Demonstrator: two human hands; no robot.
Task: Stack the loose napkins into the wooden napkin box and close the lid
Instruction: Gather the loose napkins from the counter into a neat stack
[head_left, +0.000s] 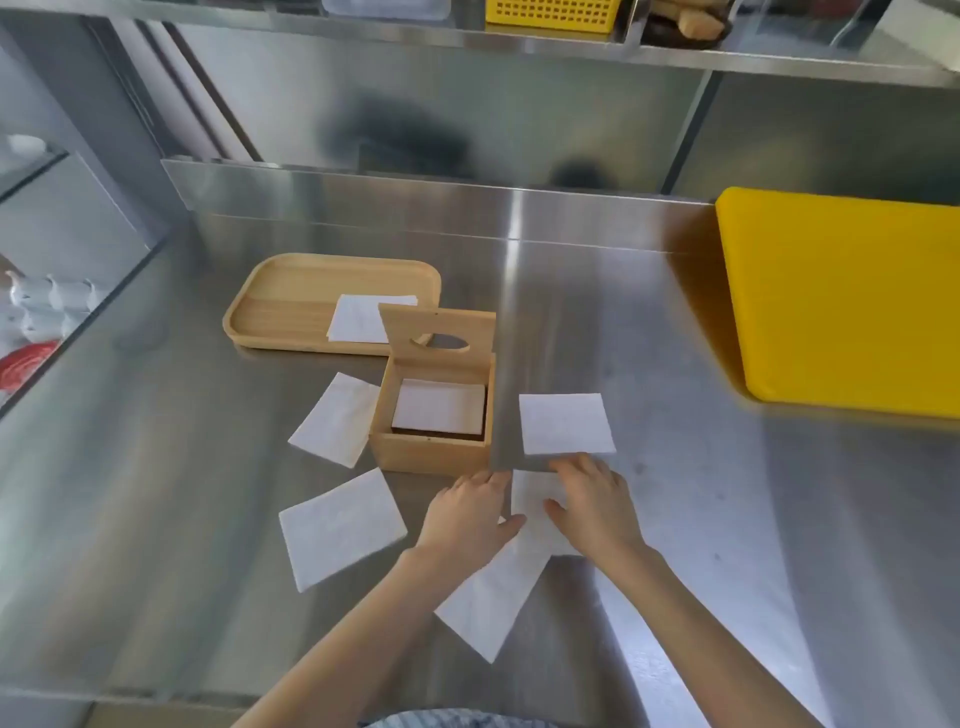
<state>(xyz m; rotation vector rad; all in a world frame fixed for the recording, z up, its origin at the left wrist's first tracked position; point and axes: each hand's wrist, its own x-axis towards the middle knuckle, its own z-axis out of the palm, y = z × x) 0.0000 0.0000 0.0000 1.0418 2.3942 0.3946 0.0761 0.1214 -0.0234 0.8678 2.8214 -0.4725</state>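
Note:
The wooden napkin box (431, 452) stands mid-table with its slotted lid (439, 338) raised upright; a white napkin (440, 413) lies inside. Several loose napkins lie around it: one to its left (335, 418), one front left (340, 527), one to its right (566, 423), one on the tray (358, 317), one near the table's front (493, 597). Just in front of the box, my left hand (467, 519) and my right hand (597, 509) press flat on a napkin (530, 499) between them, fingers spread.
A wooden tray (291, 306) sits behind the box to the left. A thick yellow cutting board (841, 296) fills the right side of the steel table (675, 467). A steel shelf above carries a yellow basket (550, 13). The table's left edge drops toward bottles (47, 306).

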